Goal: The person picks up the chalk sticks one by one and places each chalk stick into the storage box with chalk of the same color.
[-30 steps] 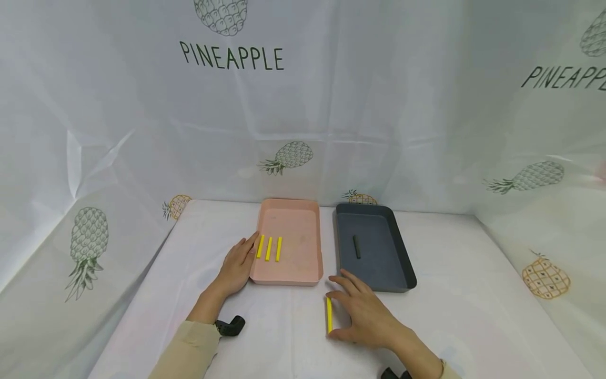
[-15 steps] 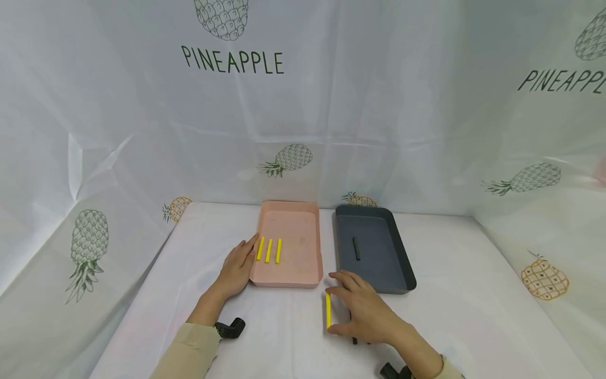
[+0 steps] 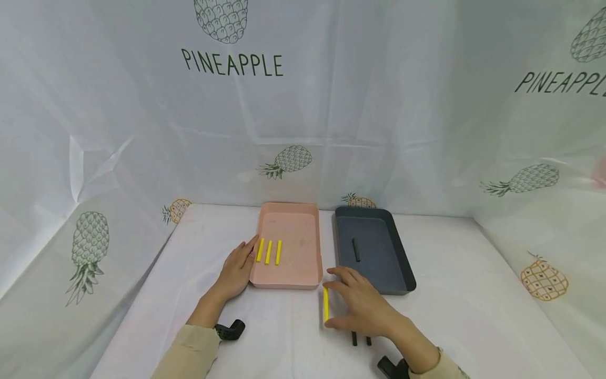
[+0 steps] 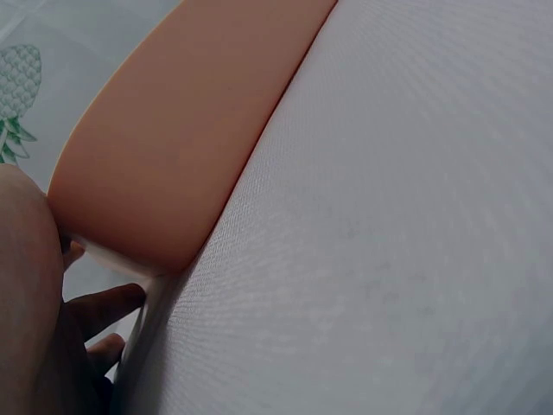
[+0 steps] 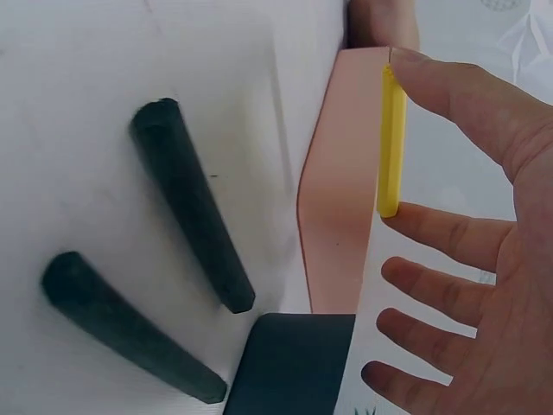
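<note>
My right hand (image 3: 363, 308) pinches a yellow stick (image 5: 391, 143) by its two ends, thumb at one end and index finger at the other. It holds the stick above the table, just in front of the gap between two trays. My left hand (image 3: 235, 269) rests against the left side of the pink tray (image 3: 300, 223), fingers extended along its wall. Inside that tray, three yellow sticks (image 3: 268, 252) lie side by side near the left. A dark stick (image 3: 356, 249) lies in the dark grey tray (image 3: 381, 258). Two more dark sticks (image 5: 192, 203) lie under my right hand.
Both trays stand side by side on the white-covered table (image 3: 265, 342), close to a pineapple-printed sheet (image 3: 388, 105) hanging behind. A black wrist-worn piece (image 3: 230, 330) shows at the left wrist, and a similar black piece (image 3: 393, 367) at the right.
My right hand has risen slightly forward and left with the yellow stick, revealing the ends of two dark sticks on the table. My left hand stays at the pink tray.
</note>
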